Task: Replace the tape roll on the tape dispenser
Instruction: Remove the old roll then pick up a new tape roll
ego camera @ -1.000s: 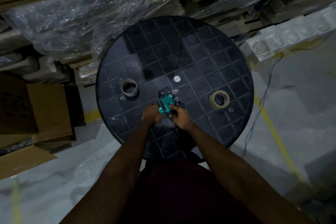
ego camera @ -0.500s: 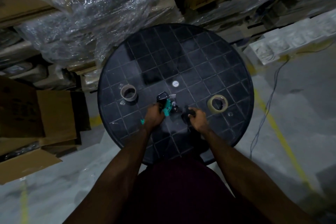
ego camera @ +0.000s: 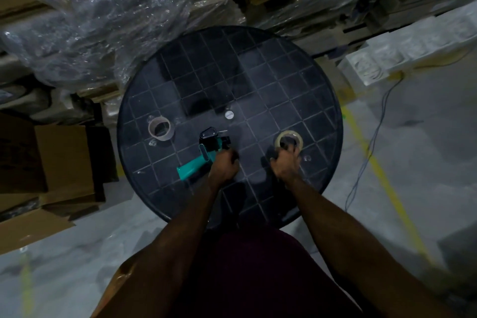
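On round table [ego camera: 258,80]: left hand [ego camera: 224,168] grips teal tape dispenser [ego camera: 204,156]; right hand [ego camera: 286,165] pinches tape roll [ego camera: 288,138]

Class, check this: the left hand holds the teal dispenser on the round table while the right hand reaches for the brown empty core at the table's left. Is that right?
Not quite. In the head view the right hand reaches the tape roll on the table's right side, not the empty core at the left. The left hand does hold the dispenser.

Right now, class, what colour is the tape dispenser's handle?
Teal green. The handle of the tape dispenser shows best in the head view.
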{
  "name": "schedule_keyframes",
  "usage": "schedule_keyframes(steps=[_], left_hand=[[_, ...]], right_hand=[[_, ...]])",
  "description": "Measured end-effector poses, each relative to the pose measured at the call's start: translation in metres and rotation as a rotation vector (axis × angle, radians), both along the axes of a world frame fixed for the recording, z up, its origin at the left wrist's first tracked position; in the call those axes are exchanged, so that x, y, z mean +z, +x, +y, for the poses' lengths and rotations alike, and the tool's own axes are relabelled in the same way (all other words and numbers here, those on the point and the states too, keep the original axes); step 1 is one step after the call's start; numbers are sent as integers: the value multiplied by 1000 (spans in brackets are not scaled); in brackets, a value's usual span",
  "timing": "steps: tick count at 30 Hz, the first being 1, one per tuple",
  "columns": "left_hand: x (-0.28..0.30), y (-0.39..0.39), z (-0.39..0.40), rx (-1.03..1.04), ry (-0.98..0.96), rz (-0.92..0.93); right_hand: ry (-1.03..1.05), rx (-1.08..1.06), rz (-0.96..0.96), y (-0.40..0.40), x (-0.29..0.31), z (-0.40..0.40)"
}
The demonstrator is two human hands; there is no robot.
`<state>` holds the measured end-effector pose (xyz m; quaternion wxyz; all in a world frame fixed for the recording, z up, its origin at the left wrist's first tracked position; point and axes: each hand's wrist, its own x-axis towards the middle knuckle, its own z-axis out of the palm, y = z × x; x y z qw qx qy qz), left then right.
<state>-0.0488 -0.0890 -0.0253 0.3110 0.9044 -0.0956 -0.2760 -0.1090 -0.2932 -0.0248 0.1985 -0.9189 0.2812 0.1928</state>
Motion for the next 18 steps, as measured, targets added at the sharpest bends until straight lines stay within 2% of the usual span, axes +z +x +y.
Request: schedule_keyframes(steps=[4,7,13,18], left_hand=[[-25,-6,6,3,9,28],[-3,-11,6,10,-4,51],[2,-12,15,43,-35,24],[10,-16,27,21,-34,33]], right_hand=[[76,48,57,3,-4,-6],[92,75,48,0,-2,-6],[-36,240,76,-8,5,12],[84,144,-35,-8,11,41]])
